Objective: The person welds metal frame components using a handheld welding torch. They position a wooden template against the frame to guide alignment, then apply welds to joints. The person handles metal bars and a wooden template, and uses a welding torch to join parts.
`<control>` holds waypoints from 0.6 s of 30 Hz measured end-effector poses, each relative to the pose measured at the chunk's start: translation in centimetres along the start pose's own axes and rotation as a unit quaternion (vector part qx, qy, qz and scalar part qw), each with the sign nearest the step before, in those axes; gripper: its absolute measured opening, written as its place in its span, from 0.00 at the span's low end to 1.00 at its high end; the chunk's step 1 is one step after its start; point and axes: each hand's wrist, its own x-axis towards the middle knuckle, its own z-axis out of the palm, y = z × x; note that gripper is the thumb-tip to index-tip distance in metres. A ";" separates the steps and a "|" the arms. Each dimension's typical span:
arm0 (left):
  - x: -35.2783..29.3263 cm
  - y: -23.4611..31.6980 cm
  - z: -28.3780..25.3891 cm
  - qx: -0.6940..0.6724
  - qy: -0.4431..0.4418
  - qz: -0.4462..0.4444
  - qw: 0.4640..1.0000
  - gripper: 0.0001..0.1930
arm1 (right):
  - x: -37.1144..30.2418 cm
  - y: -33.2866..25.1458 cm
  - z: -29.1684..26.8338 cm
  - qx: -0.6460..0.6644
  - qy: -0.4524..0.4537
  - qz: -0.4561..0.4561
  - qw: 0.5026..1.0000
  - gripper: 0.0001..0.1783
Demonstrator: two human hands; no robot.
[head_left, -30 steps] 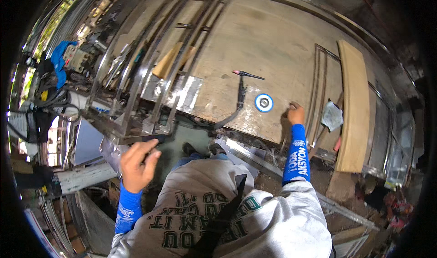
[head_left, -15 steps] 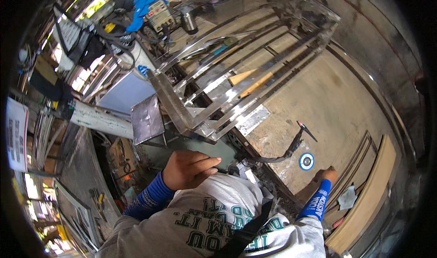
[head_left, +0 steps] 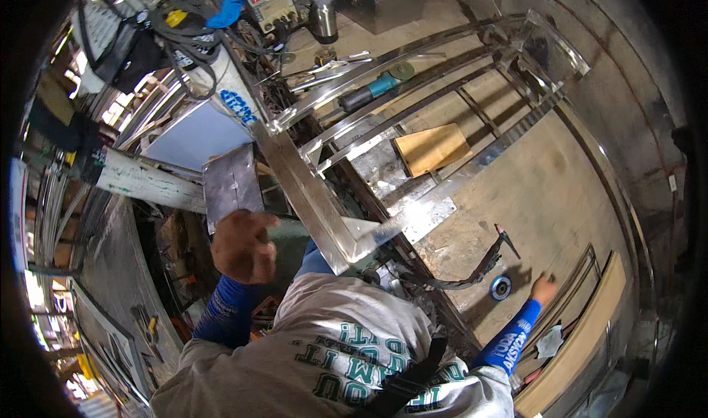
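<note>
Keep the loosely open, seemingly empty left hand (head_left: 245,246) clear of the edges of the metal frame (head_left: 302,191), and steady the curled right hand (head_left: 544,290), its grip impossible to tell, beside the blue-rimmed disc (head_left: 501,288) on the tabletop (head_left: 553,175).

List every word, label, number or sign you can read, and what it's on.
I'll place the lettering without copying it.
Grey shirt: large dark green letters, upside down.
Right blue sleeve: white letters.
Left blue sleeve: blurred, unreadable marks.
White cylinder: blue lettering.
Panelled box: markings too small to read.
Blue-rimmed disc: any print too small to read.
</note>
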 end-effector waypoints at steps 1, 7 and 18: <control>0.6 -1.9 0.1 -0.010 0.035 -0.012 0.999 0.17 | 0.3 -3.8 0.0 0.124 -0.019 0.033 0.992 0.25; 9.3 -18.5 2.7 -0.001 0.190 -0.117 0.975 0.22 | -4.1 -35.6 -7.6 0.438 -0.178 0.010 0.881 0.30; 3.5 -44.9 20.1 -0.062 -0.274 -0.304 0.910 0.10 | -5.7 -48.0 -4.7 -0.001 -0.166 -0.131 0.977 0.41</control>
